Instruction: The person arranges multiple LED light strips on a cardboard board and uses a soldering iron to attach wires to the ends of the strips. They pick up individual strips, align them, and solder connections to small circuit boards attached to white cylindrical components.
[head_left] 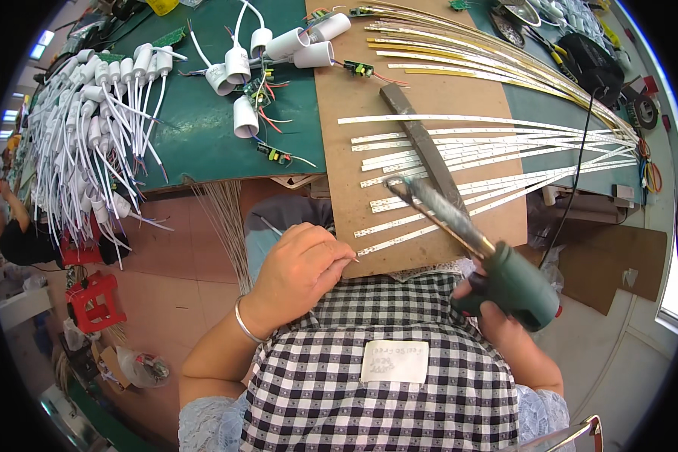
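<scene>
My left hand (301,264) is closed in a pinch at the near left corner of the brown board. A thin white wire (271,226) sticks out behind its fingers, and a fine tip shows in front, close to the end of the nearest LED strip (395,242). My right hand (493,316) is wrapped round the handle of a dark green soldering gun (520,290). Its long metal tip slants up and left over the board, above the strips and a dark flat bar (429,154). Several LED strips lie fanned out under that bar.
White cylindrical housings (245,117) with small green circuit boards (275,154) lie on the green table (188,105). A heap of white corded parts (83,113) hangs over its left edge. More strips (459,49) lie at the far right, near a black cable (580,162). A red stool (98,301) stands lower left.
</scene>
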`<move>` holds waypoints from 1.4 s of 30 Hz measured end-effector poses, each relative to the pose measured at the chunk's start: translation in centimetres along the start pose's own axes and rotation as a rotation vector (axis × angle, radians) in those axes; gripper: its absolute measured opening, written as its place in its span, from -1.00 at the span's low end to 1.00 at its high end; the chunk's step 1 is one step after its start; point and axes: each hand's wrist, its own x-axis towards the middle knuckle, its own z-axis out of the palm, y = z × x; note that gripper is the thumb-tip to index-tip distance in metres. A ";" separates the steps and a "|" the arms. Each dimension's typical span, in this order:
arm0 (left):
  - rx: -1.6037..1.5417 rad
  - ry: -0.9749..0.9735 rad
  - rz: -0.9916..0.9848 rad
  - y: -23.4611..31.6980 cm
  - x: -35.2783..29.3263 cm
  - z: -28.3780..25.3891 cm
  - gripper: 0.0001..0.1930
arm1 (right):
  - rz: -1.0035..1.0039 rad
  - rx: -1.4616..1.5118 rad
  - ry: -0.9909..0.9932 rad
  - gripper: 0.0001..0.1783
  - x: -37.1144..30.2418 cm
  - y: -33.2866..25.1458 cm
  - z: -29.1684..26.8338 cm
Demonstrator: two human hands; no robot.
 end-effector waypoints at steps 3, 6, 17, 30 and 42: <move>0.012 -0.022 -0.006 0.3 0.3 -0.2 -0.83 | 0.025 0.067 -0.090 -0.35 3.0 -1.2 2.1; 0.027 -0.033 0.005 0.2 0.5 -0.4 -0.84 | -0.018 0.115 -0.125 -0.28 5.9 -2.2 4.8; 0.042 -0.044 0.005 0.3 0.4 -0.4 -0.83 | -0.049 0.276 -0.083 -0.18 7.3 -1.0 6.6; -0.050 -0.056 -0.079 0.4 0.2 -0.9 -0.87 | -0.033 0.254 -0.091 -0.20 7.2 -0.3 6.6; -0.065 0.038 -0.289 1.4 -0.2 1.1 -0.86 | -0.163 0.067 -0.162 -0.22 7.7 0.3 6.1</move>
